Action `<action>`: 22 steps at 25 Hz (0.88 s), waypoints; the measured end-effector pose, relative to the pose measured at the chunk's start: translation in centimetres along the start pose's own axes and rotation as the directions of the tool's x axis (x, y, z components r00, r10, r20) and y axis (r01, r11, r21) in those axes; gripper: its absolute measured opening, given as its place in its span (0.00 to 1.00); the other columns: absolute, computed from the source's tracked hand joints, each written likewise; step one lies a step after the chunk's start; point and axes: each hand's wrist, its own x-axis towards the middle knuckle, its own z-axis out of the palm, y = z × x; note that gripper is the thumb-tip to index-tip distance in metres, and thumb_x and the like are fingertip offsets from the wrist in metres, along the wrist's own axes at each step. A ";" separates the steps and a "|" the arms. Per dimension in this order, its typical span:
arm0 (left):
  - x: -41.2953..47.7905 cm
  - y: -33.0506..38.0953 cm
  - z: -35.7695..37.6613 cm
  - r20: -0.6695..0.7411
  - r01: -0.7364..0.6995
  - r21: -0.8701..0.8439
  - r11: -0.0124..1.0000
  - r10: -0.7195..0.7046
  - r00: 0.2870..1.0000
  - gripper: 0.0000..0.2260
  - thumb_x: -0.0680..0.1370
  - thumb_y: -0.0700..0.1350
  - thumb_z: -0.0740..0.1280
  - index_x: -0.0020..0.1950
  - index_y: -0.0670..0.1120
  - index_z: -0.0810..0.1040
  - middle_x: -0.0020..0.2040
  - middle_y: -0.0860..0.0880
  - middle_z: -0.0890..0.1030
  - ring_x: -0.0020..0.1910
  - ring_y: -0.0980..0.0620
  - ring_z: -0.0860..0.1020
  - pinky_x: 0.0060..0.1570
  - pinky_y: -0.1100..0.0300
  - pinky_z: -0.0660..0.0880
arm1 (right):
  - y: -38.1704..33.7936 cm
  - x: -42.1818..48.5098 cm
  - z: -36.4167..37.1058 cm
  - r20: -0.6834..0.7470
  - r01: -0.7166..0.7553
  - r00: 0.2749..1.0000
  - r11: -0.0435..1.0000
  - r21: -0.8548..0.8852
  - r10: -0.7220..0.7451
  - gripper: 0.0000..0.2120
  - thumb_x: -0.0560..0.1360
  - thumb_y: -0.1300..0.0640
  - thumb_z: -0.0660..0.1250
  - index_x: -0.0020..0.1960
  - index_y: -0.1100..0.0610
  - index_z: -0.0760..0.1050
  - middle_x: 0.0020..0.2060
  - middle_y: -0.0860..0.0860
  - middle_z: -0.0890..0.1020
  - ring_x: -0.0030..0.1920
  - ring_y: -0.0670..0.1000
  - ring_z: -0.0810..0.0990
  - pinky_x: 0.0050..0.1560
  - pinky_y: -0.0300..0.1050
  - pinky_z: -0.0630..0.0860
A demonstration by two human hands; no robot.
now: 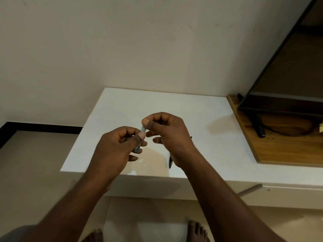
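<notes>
The teal stick is held in the air over the middle of the tabletop, nearer the front edge than the back; both hands grasp it. Its long axis runs steeply, top end tipped slightly right and away, bottom end toward the person. The left hand wraps the lower half, fingers curled round it and thumb pressed on its side. The right hand pinches the top end between thumb and forefinger, its other fingers curled loosely below. The hands meet at the stick's middle, the thumbs just beside each other. Neither hand is nearer than the other, since each already has an end. Any pull or twist would, I judge, run along that steep axis, the right hand drawing up and away while the left anchors.

The stick is slim, straight and pale, seemingly smooth plastic; most of it is hidden by fingers, so what it is cannot be told.

The tabletop is white, glossy and flat, with a square front edge. A black pen lies on it under the right wrist, pointing toward the back right corner. At the right edge sits a wooden board, grained and matte, carrying a dark TV.
</notes>
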 end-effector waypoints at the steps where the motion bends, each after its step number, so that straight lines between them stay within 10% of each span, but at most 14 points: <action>1: -0.1 -0.2 0.1 -0.016 -0.006 -0.025 1.000 0.006 1.000 0.05 0.79 0.52 0.70 0.52 0.54 0.84 0.43 0.55 0.88 0.42 0.55 0.87 0.35 0.64 0.81 | 0.0 -0.2 0.2 0.010 -0.002 1.000 1.000 0.013 0.002 0.01 0.78 0.55 0.75 0.48 0.52 0.86 0.42 0.46 0.89 0.40 0.43 0.86 0.38 0.34 0.79; 22: 2.4 -0.7 1.8 0.034 -0.108 -0.018 0.994 0.109 0.993 0.03 0.80 0.49 0.71 0.51 0.55 0.85 0.42 0.57 0.87 0.43 0.56 0.85 0.39 0.64 0.82 | 0.3 -0.7 0.0 -0.184 -0.017 0.982 0.994 0.111 0.037 0.05 0.78 0.53 0.76 0.46 0.54 0.84 0.42 0.49 0.87 0.42 0.44 0.85 0.47 0.45 0.77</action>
